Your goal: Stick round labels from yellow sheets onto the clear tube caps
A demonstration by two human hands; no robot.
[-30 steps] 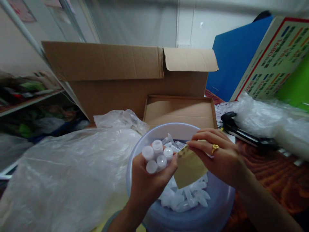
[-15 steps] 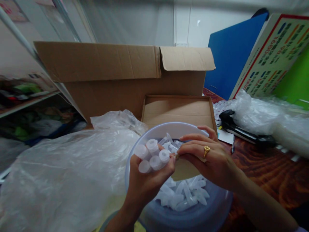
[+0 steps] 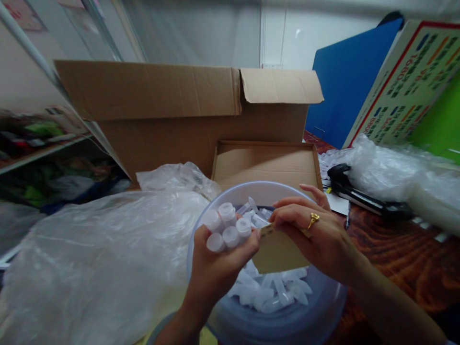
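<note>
My left hand (image 3: pixel 223 268) is wrapped round a bunch of several capped plastic tubes (image 3: pixel 230 235), their round whitish caps facing up. Between the fingers of my right hand (image 3: pixel 309 227), which wears a gold ring, is the upper edge of a beige sheet (image 3: pixel 282 251) with small dark marks along its top. The sheet's left corner meets my left thumb tip. Both hands are above a bluish plastic basin (image 3: pixel 280 318). More loose tubes with pointed ends (image 3: pixel 268 290) lie in the basin, partly behind the sheet.
Clear plastic bags (image 3: pixel 89 258) spread over the left side. Behind the basin stand a shallow cardboard tray (image 3: pixel 268 165) and a large open carton (image 3: pixel 161 143). To the right, a black stapler-like tool (image 3: pixel 362 196) and bubble wrap (image 3: pixel 391 167) lie on the wooden table (image 3: pixel 391 268).
My right hand has shifted slightly right and away from my left thumb. The beige sheet now faces me more fully, its marked top edge showing. The tubes stay in my left hand.
</note>
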